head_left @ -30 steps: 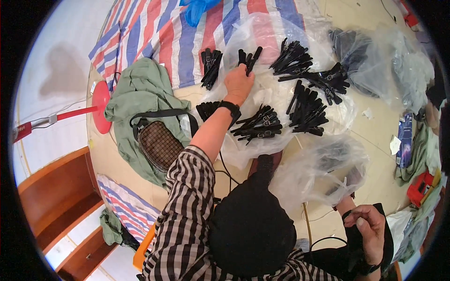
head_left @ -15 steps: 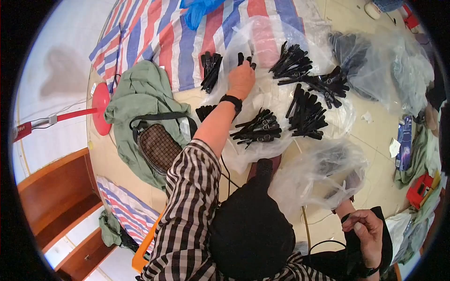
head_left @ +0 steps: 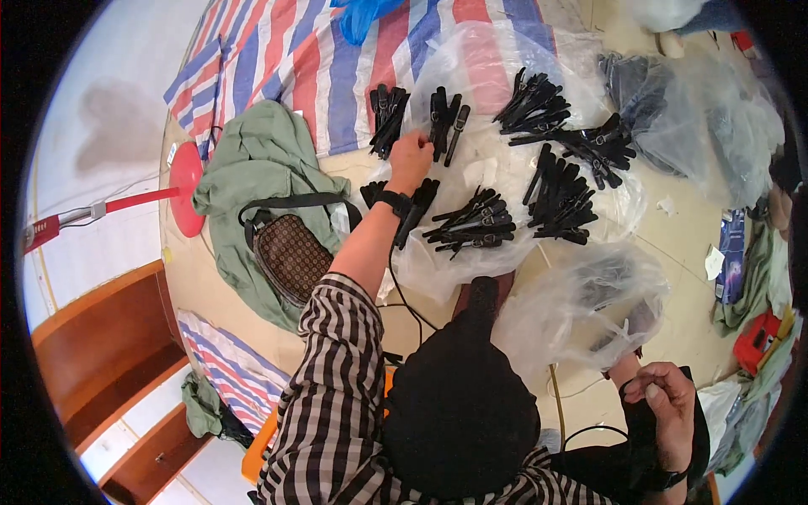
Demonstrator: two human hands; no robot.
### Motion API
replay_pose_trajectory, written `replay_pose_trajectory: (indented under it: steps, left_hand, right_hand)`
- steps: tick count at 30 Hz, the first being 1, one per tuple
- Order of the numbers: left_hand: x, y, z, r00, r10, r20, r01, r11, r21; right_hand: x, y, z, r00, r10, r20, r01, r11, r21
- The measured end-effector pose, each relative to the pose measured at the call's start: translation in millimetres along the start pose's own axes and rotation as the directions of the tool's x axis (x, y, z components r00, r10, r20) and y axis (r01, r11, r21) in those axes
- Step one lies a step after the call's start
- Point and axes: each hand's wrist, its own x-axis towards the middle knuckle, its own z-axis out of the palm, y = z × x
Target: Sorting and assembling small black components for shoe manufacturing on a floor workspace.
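Observation:
My left hand [head_left: 410, 162] reaches out over the clear plastic sheeting, its fingers bent together. What they hold, if anything, is hidden. Just right of the fingertips lies a small group of black buckled straps [head_left: 441, 119]. Another bundle of straps [head_left: 387, 118] is beyond them on the left, and more straps [head_left: 418, 212] show under my wrist. Fanned piles of the same straps lie to the right: a near one [head_left: 473, 223], a right one [head_left: 560, 195], and far ones [head_left: 533, 103] [head_left: 602, 150]. At the lower right, my right hand [head_left: 665, 412] is loosely curled, with nothing visible in it.
A green cloth [head_left: 261, 160] with a brown patterned pouch [head_left: 292, 259] lies at left beside a red round base [head_left: 187, 189]. Striped sheeting [head_left: 345, 101] spreads at the back. Clear plastic bags [head_left: 581, 303] [head_left: 690, 126] stand right. Wooden shelving [head_left: 118, 337] is lower left.
My left hand has drawn back toward me and left, away from the small group of straps, which now lies in full view. My right hand stays curled in nearly the same place.

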Motion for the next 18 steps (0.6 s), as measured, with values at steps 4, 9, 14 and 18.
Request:
replay_pose_trajectory:
  steps: [4,9,14,18]
  left_hand:
    - [-3,39,7,0.990,-0.140,-0.026,0.140,0.990,0.006]
    - [5,21,16,0.998,-0.032,-0.047,0.039,0.987,0.156]
    - [14,0,14,0.996,-0.080,0.032,0.080,0.997,0.002]
    - [15,24,8,0.963,-0.240,0.126,0.234,0.971,0.054]
  right_hand:
    - [5,2,0,1.000,0.005,-0.006,-0.005,1.000,-0.013]
    - [4,-1,2,1.000,0.005,0.003,-0.005,1.000,-0.007]
    - [1,0,-1,1.000,0.000,0.012,0.000,1.000,-0.006]
    - [-2,1,-3,1.000,0.009,0.017,-0.009,1.000,-0.019]
